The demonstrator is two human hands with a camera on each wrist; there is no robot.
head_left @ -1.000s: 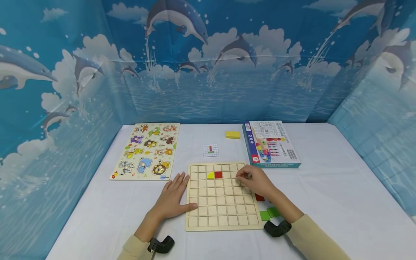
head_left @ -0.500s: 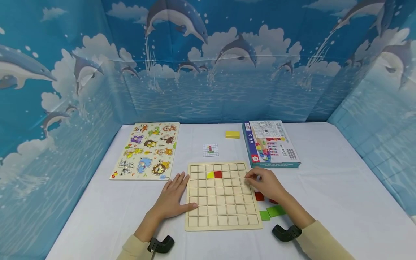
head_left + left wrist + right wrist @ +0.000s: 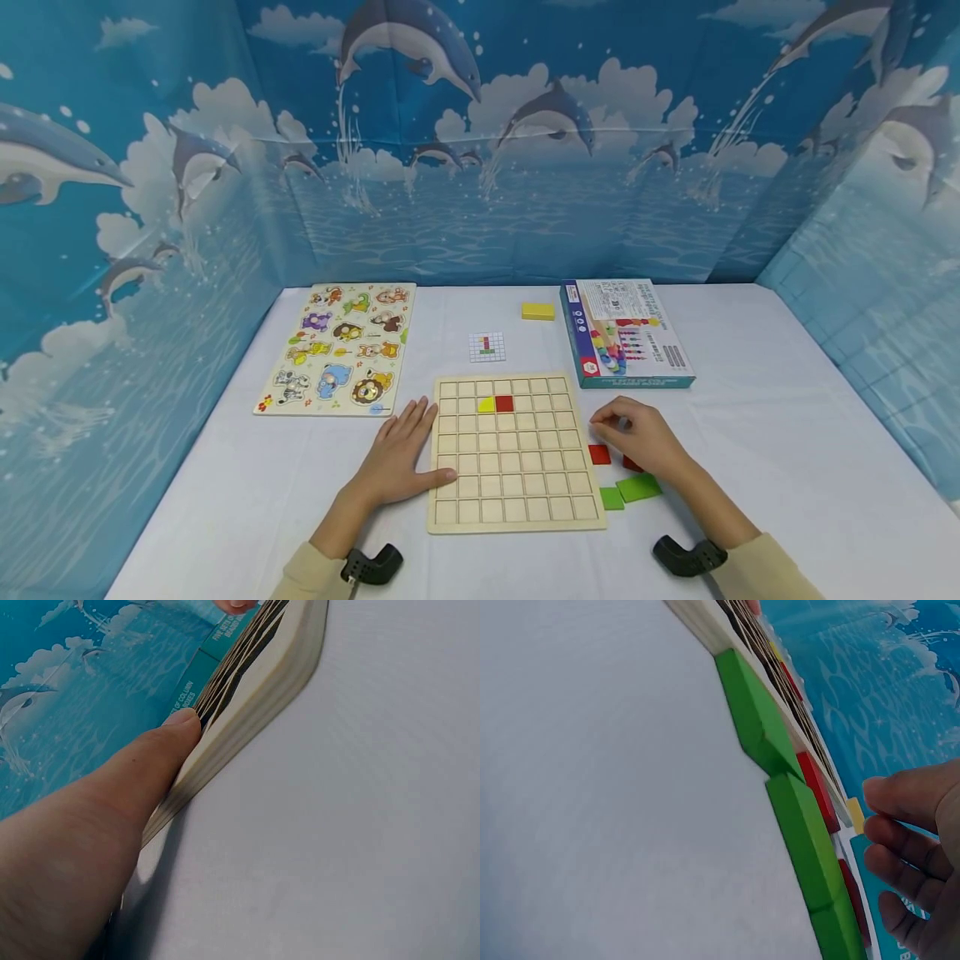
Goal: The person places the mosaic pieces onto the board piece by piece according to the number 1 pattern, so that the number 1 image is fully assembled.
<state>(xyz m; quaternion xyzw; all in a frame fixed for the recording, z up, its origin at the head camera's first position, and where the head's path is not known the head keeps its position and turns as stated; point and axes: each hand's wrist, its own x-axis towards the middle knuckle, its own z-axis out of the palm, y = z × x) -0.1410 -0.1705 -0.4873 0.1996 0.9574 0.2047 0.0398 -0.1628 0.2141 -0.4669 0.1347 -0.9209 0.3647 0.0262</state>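
Note:
My left hand (image 3: 401, 454) lies with fingers spread along the left edge of a wooden grid board (image 3: 521, 523), its thumb (image 3: 161, 761) on the frame. One yellow tile (image 3: 486, 404) and one red tile (image 3: 504, 403) sit side by side in the board's second row. Beyond the board's right edge hovers my right hand (image 3: 641, 435), fingers loosely bent; no piece shows between thumb and fingertips in the right wrist view. Below it are a red block (image 3: 599, 455), another red block (image 3: 632, 464) partly hidden by the hand, and green blocks (image 3: 806, 840) beside the board.
A small printed grid card (image 3: 487, 347) lies behind the board. Farther back are a yellow block (image 3: 537, 312) and a flat toy box (image 3: 637, 337). An animal puzzle board (image 3: 341, 354) lies at the left. A dolphin-print cloth (image 3: 495, 225) surrounds the table.
My right hand has moved right and a little toward me, off the board to above the loose blocks, uncovering red and green ones. The left hand has stayed still.

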